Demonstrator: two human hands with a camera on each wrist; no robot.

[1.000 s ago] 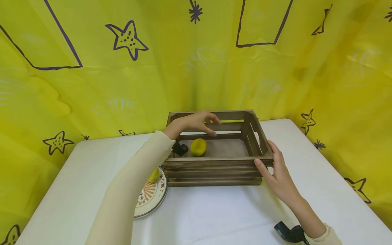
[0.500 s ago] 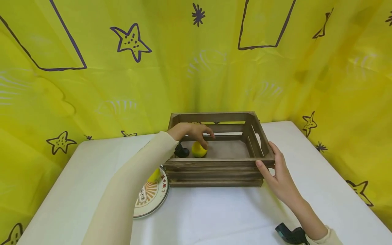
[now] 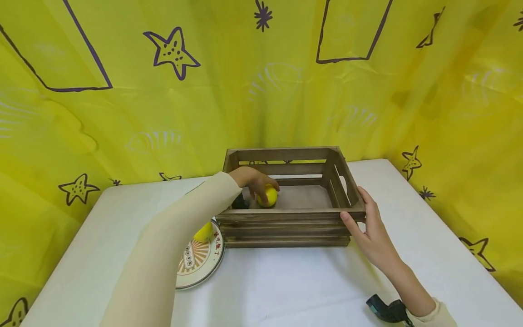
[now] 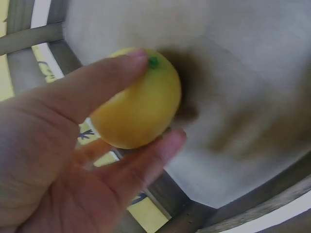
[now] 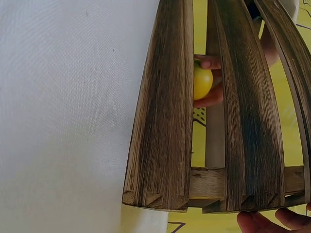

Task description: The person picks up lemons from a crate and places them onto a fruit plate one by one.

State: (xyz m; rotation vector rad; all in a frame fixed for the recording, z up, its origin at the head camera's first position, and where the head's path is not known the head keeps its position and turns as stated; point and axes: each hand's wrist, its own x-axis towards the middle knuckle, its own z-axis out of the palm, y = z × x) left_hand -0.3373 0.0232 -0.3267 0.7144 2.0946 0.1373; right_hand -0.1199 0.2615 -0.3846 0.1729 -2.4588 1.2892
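My left hand (image 3: pixel 255 182) reaches down into a brown slatted wooden crate (image 3: pixel 286 227). It grips a round yellow fruit (image 4: pixel 146 109) with a small green stem mark. In the left wrist view the thumb lies over the fruit's upper side and the other fingers come round from below. Whether the fruit touches the crate's floor I cannot tell. My right hand (image 3: pixel 373 240) holds the crate at its near right corner, thumb on the front rim. The right wrist view shows that hand's fingertips (image 5: pixel 291 218) at the crate's edge and the fruit between two slats.
A round patterned plate (image 3: pixel 213 256), seemingly stacked on another, stands left of the crate, partly behind my left sleeve. Something yellow (image 3: pixel 203 232) lies on it. A yellow curtain (image 3: pixel 261 91) hangs behind the white table (image 3: pixel 278 286).
My left hand has come down inside the crate from above the fruit and taken hold of it. My right hand stays on the crate's corner.
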